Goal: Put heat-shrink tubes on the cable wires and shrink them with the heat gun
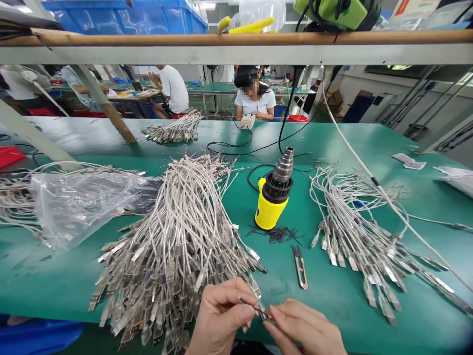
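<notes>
Near the bottom centre, my left hand [229, 313] pinches a thin dark piece [248, 303] between thumb and forefinger. Just to its right, my right hand [301, 328] is closed on the other end of that piece, where a small reddish wire tip shows. Beside my left hand spreads a large pile of grey USB cables [185, 217]. Beyond my hands lie small snips [300, 268] and a scatter of short black tubes [281, 234]. A yellow heat gun [271, 209] stands nozzle up behind them.
A smaller cable bundle [351, 222] lies right, under a hanging white cord [347, 145]. A clear plastic bag [81, 207] covers cables at left. A shelf rail [236, 54] crosses above the green table [343, 140]. A person [254, 101] sits opposite; others are further back.
</notes>
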Motion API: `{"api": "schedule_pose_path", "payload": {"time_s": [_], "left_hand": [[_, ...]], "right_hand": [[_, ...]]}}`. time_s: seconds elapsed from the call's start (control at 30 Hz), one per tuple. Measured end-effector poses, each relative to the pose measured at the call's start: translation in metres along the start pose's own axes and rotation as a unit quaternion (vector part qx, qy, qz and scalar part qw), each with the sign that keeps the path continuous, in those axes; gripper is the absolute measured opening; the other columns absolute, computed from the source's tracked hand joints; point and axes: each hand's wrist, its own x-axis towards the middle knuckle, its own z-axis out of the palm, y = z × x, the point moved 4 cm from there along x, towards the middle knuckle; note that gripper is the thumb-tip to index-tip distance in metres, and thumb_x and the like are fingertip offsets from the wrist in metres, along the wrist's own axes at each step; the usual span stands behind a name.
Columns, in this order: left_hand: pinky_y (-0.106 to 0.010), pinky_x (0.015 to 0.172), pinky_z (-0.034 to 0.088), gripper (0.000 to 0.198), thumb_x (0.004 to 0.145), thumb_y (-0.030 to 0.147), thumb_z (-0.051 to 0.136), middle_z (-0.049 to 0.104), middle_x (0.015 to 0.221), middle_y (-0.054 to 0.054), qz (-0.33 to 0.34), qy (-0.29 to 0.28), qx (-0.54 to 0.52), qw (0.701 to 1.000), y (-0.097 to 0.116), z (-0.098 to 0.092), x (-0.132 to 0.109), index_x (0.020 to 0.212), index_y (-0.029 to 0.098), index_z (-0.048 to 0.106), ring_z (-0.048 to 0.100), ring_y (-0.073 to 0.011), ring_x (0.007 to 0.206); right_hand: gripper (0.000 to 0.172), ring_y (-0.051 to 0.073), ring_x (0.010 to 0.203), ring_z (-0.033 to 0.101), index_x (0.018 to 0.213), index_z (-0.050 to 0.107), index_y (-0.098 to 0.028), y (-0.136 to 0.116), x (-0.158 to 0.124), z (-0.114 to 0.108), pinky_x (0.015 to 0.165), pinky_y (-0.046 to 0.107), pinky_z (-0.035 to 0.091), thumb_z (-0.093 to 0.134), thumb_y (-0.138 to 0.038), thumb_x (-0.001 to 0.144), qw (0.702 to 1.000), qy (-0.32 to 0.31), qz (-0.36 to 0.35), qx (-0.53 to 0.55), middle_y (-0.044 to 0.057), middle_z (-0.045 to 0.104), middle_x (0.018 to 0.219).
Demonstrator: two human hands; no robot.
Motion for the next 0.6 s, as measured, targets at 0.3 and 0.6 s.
{"api": "schedule_pose_path", "payload": {"time_s": [0.3, 0.6], "left_hand": [[-0.027, 0.052, 0.037, 0.003, 0.066, 0.025, 0.077, 0.061, 0.057, -0.003, 0.095, 0.0, 0.108, 0.99, 0.011, -0.003, 0.0, 0.065, 0.021, 0.077, 0.05, -0.0139, 0.054], [-0.024, 0.053, 0.038, 0.004, 0.066, 0.024, 0.076, 0.063, 0.06, -0.004, 0.077, -0.004, 0.095, 0.992, 0.012, -0.001, 0.003, 0.069, 0.021, 0.077, 0.052, -0.0129, 0.056]], "right_hand": [[0.025, 0.014, 0.045, 0.057, 0.097, 0.064, -0.023, 0.013, -0.014, 0.006, 0.043, 0.023, 0.045, 0.062, -0.01, 0.075, 0.997, -0.032, 0.039, 0.065, 0.002, 0.066, 0.061], [0.024, 0.015, 0.046, 0.06, 0.089, 0.066, -0.022, 0.007, 0.003, 0.0, 0.044, 0.021, 0.048, 0.066, -0.005, 0.071, 0.991, -0.051, 0.067, 0.108, 0.001, 0.066, 0.057]]}}
